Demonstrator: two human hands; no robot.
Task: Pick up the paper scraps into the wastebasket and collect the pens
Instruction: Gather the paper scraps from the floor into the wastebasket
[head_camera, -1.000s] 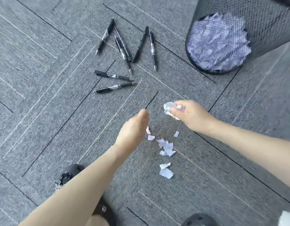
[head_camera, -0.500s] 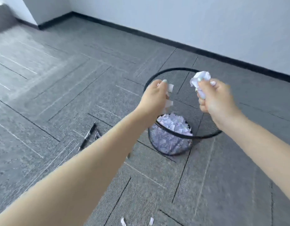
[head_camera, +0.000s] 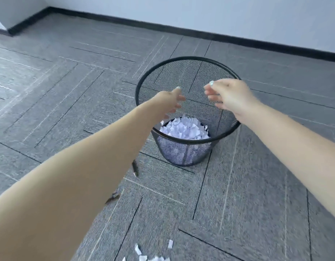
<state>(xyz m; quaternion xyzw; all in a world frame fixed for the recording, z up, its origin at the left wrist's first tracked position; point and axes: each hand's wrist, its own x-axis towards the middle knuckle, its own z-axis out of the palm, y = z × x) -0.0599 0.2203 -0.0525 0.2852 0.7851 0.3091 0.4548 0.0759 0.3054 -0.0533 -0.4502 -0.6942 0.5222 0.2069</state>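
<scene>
We're partway thru: wastebasket (head_camera: 187, 59) already has a heap of paper scraps (head_camera: 184, 129) inside, but a few scraps (head_camera: 155, 255) lie on the carpet (head_camera: 257, 204) near us, & pens (head_camera: 135, 168) by the basket aren't collected yet. Vs half a sec ago, left hand (head_camera: 168, 102) & right hand (head_camera: 230, 95) have let go over the rim: fingers spread, both empty, wads gone from them.

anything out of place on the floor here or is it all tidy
Not tidy yet. White paper scraps lie loose on the carpet at the bottom edge, outside the wastebasket. Parts of pens show on the carpet beside the left forearm. Both hands, left and right, are open over the basket.
</scene>
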